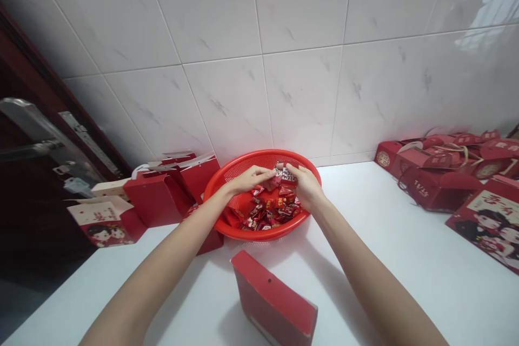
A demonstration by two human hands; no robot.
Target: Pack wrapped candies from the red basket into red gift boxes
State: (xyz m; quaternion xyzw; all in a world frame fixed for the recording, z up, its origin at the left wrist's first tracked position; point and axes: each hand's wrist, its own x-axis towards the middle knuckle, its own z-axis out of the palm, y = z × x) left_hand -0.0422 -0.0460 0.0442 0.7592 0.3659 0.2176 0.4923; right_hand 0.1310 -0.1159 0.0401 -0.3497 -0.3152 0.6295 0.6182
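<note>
Small wrapped packets [265, 215], shiny and crinkled, mostly red with white and yellow print, some darker, lie jumbled in the red basket [259, 235], a perforated oval one by the tiled wall [304, 97]; your right hand [307, 188] is clamped on held packets [287, 175], red with white patches and bold dark marks, above the pile; your left hand [253, 178] has fingertips drawn in right beside them, can't tell if clamped; upright red box [275, 297], small round hole in its top panel, on the white table [348, 227] in front of you; more red boxes left and right
</note>
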